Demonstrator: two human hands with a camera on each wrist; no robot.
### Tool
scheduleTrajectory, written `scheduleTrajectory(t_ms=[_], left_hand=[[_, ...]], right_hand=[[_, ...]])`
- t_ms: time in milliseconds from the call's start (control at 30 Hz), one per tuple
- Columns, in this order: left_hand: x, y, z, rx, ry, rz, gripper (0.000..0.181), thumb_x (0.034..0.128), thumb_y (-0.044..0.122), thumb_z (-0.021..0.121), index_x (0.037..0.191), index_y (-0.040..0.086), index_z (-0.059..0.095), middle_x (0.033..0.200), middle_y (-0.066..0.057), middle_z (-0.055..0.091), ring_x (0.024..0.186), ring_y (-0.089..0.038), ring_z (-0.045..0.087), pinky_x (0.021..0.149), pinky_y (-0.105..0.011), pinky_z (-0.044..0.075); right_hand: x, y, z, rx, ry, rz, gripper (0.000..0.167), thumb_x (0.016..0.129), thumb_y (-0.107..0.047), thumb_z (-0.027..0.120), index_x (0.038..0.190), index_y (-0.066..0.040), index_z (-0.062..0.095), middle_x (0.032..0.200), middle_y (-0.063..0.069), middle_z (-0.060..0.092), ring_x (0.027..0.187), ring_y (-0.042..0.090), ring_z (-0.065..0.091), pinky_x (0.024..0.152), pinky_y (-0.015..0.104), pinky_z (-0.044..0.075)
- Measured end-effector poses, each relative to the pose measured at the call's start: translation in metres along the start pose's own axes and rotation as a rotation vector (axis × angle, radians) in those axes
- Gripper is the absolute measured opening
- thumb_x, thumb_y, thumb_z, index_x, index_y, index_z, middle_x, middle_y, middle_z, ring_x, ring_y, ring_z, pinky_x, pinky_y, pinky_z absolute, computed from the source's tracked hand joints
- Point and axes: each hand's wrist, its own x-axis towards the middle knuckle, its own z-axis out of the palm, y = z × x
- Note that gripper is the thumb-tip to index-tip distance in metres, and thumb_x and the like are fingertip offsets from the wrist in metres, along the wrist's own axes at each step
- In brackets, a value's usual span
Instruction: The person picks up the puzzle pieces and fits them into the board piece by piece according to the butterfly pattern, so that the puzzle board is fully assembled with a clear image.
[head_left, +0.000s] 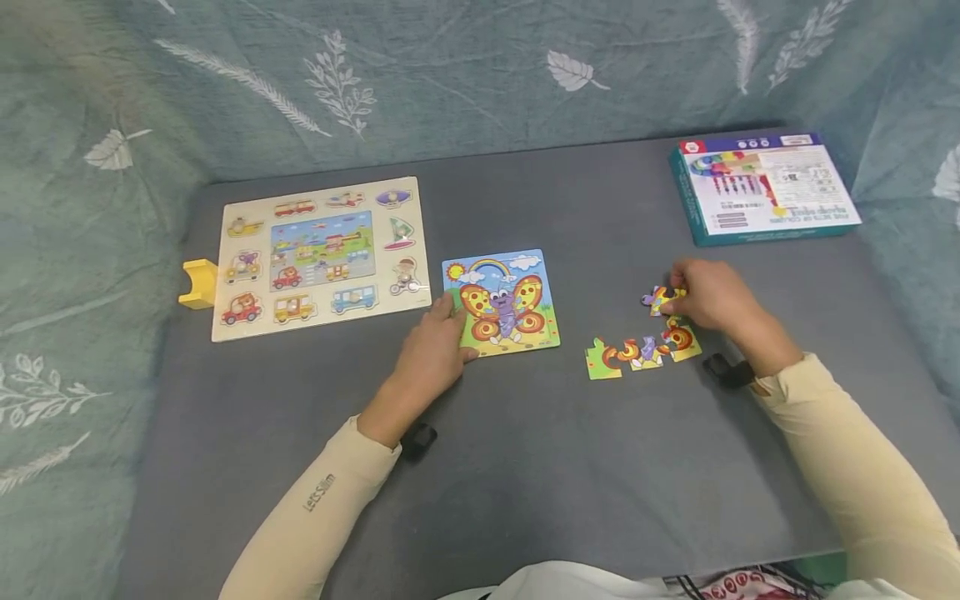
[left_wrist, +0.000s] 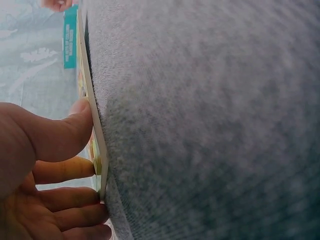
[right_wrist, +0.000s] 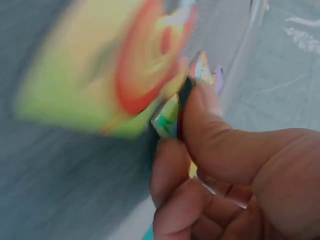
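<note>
My left hand (head_left: 429, 348) rests at the lower left corner of a square butterfly picture board (head_left: 531, 327), its fingers along the left side and the thumb by the bottom edge. In the left wrist view its fairly straight fingers touch the board's thin edge. To the right, my right hand (head_left: 708, 293) pinches a colourful jigsaw piece (head_left: 657, 300) between thumb and fingers. Below it lies a curved row of butterfly jigsaw pieces (head_left: 602, 363) on the table. The right wrist view shows the held piece (right_wrist: 168, 119) partly covered by the thumb, beside a blurred corner piece (right_wrist: 95, 75).
A wooden vehicle puzzle board (head_left: 318, 307) lies at the left on the grey table (head_left: 525, 467), against a yellow block (head_left: 199, 284). At the back right is a teal-sided box (head_left: 806, 187). A patterned cloth (head_left: 480, 83) hangs behind.
</note>
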Motion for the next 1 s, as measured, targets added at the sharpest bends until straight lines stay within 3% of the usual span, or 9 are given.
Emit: scheduleTrajectory(t_ms=[100, 200, 333, 500, 700, 833, 1000], left_hand=[[0.000, 0.000, 0.000, 0.004, 0.001, 0.002, 0.064, 0.0860, 0.028, 0.071, 0.137, -0.002, 0.049, 0.153, -0.024, 0.031, 0.138, -0.041, 0.035, 0.104, -0.056, 0.041], [0.000, 0.000, -0.001, 0.005, 0.001, 0.002, 0.064, 0.0863, 0.028, 0.071, 0.138, -0.002, 0.049, 0.153, -0.024, 0.031, 0.139, -0.041, 0.035, 0.104, -0.056, 0.041], [0.000, 0.000, -0.002, 0.002, 0.001, -0.008, 0.064, 0.0860, 0.028, 0.071, 0.138, -0.002, 0.049, 0.153, -0.023, 0.030, 0.139, -0.041, 0.035, 0.105, -0.056, 0.040], [-0.001, 0.001, 0.000, 0.004, -0.005, -0.017, 0.065, 0.0857, 0.029, 0.072, 0.138, -0.001, 0.049, 0.153, -0.023, 0.031, 0.138, -0.041, 0.036, 0.106, -0.055, 0.040], [0.000, 0.002, 0.002, -0.005, -0.020, -0.020, 0.065, 0.0860, 0.029, 0.071, 0.139, 0.000, 0.049, 0.154, -0.022, 0.030, 0.139, -0.040, 0.034, 0.107, -0.055, 0.039], [0.000, 0.002, 0.001, 0.001, 0.002, -0.011, 0.064, 0.0857, 0.029, 0.072, 0.138, -0.001, 0.049, 0.153, -0.023, 0.031, 0.139, -0.040, 0.034, 0.107, -0.054, 0.039], [0.000, 0.002, -0.001, -0.002, 0.000, -0.018, 0.064, 0.0860, 0.029, 0.072, 0.139, 0.000, 0.049, 0.154, -0.022, 0.030, 0.140, -0.039, 0.034, 0.107, -0.054, 0.039]], right_hand=[[0.008, -0.019, 0.000, 0.030, 0.062, -0.084, 0.019, 0.084, -0.016, 0.072, 0.086, -0.004, 0.057, 0.076, 0.012, 0.059, 0.069, 0.026, 0.052, 0.062, 0.039, 0.039], [0.019, -0.049, 0.006, 0.143, 0.096, -0.177, 0.013, 0.086, -0.012, 0.070, 0.087, -0.004, 0.060, 0.078, 0.012, 0.062, 0.070, 0.024, 0.055, 0.064, 0.037, 0.041], [0.036, -0.090, 0.020, 0.298, 0.009, -0.270, 0.016, 0.085, -0.017, 0.073, 0.089, -0.006, 0.062, 0.080, 0.010, 0.065, 0.070, 0.020, 0.060, 0.064, 0.032, 0.045], [0.055, -0.116, 0.031, 0.344, -0.067, -0.211, 0.024, 0.082, -0.024, 0.077, 0.092, -0.009, 0.061, 0.068, 0.002, 0.060, 0.056, 0.017, 0.056, 0.055, 0.030, 0.042], [0.067, -0.119, 0.039, 0.365, -0.079, -0.145, 0.030, 0.078, -0.023, 0.079, 0.095, -0.007, 0.059, 0.064, 0.002, 0.064, 0.052, 0.014, 0.058, 0.051, 0.028, 0.042], [0.072, -0.123, 0.041, 0.313, -0.058, -0.145, 0.037, 0.075, -0.026, 0.080, 0.098, -0.007, 0.058, 0.066, 0.004, 0.066, 0.054, 0.014, 0.058, 0.053, 0.027, 0.042], [0.077, -0.130, 0.041, 0.199, -0.015, -0.100, 0.042, 0.072, -0.032, 0.081, 0.095, -0.009, 0.054, 0.072, 0.005, 0.055, 0.063, 0.020, 0.049, 0.057, 0.029, 0.036]])
